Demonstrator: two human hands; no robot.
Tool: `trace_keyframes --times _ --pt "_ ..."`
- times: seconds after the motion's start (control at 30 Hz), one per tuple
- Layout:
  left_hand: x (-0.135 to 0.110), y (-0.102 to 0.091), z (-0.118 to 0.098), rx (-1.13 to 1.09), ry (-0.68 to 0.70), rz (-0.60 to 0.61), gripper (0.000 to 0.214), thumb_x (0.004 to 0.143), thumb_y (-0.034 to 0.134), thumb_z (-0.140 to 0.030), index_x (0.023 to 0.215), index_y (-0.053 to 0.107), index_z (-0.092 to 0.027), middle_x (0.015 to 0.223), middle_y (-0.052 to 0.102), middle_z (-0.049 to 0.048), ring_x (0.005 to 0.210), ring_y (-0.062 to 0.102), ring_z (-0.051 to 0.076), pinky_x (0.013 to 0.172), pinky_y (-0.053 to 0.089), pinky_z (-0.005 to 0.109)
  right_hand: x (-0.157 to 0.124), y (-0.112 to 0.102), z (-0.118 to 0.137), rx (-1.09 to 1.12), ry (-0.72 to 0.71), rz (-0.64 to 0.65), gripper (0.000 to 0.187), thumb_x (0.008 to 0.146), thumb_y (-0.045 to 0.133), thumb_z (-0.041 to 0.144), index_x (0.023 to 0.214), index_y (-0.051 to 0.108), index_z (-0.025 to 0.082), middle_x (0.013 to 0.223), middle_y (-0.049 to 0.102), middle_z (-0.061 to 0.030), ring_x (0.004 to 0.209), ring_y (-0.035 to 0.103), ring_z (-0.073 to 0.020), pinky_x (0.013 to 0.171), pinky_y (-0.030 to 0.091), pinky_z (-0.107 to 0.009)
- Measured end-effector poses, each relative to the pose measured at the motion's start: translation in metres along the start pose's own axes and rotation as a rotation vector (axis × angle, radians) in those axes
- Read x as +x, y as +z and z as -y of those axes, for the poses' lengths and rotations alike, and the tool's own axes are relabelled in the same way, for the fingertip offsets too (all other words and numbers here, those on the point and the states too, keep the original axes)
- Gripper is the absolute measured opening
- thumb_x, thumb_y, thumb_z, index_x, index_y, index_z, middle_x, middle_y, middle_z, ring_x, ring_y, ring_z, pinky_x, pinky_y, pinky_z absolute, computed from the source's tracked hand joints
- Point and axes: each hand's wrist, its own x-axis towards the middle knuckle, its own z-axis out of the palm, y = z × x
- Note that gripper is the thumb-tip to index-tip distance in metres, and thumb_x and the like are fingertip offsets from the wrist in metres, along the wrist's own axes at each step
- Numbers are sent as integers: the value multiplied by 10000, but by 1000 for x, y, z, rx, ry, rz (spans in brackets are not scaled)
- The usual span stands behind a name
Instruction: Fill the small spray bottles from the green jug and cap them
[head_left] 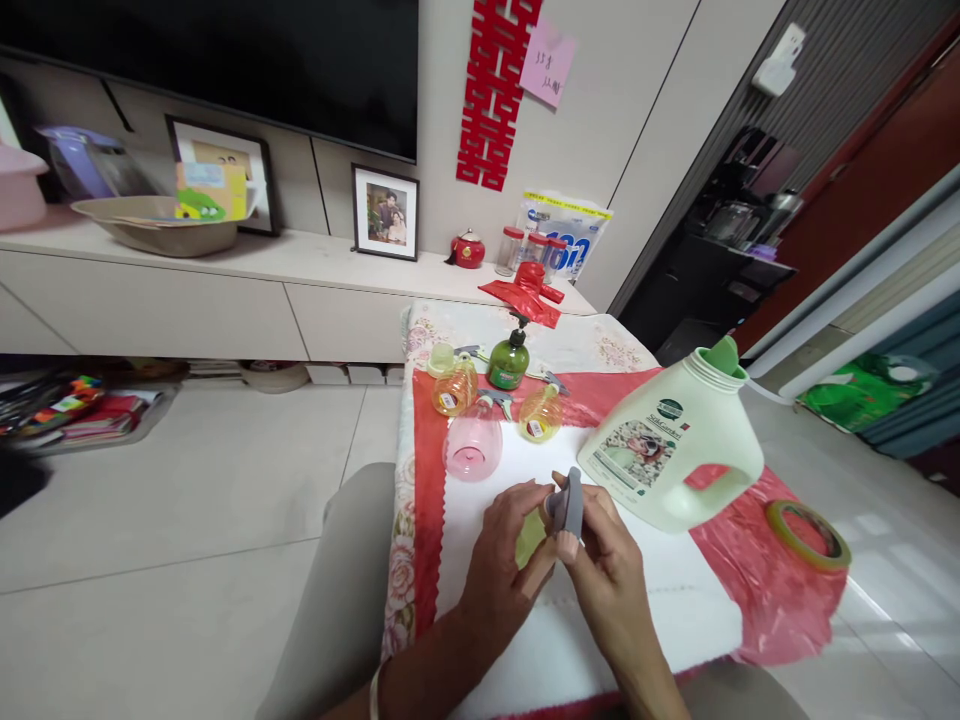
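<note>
My left hand is closed around a small pale green bottle, of which only a sliver shows. My right hand pinches a grey spray-pump head sitting on top of that bottle. Both hands hover over a white cloth on the small table. Just beyond them lie a pink bottle on its side, two orange spray bottles and a dark green pump bottle. A large pale green detergent jug stands to the right, close to my right hand.
A roll of tape lies on the red plastic sheet at the right. A red bag sits at the table's far end. Behind are a low cabinet with framed photos, jars and a basin. Tiled floor lies to the left.
</note>
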Motion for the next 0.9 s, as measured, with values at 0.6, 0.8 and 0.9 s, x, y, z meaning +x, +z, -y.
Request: trace_keyframes --times 0.6,0.8,0.9 --pt "1 7 11 193 226 -111 485 944 502 -124 1406 435 -255 1268 639 106 1206 619 248 981 566 456 -8 23 -11 29 102 -319 178 862 716 354 951 634 223 899 552 4 785 513 -132 718 447 -271" --pt "3 5 7 179 219 -82 453 950 505 -129 1382 449 -253 1268 639 91 1204 616 230 1002 562 454 0 6 -4 26 84 -63 145 912 660 332 1030 679 250 1031 604 -19 898 548 -152 774 454 -272" --pt "3 5 8 197 213 -78 470 929 522 -111 1366 454 -268 1266 640 87 1196 627 243 987 571 465 4 6 -1 68 75 -31 121 916 652 342 945 698 233 1090 619 -38 986 570 -179 834 461 -287"
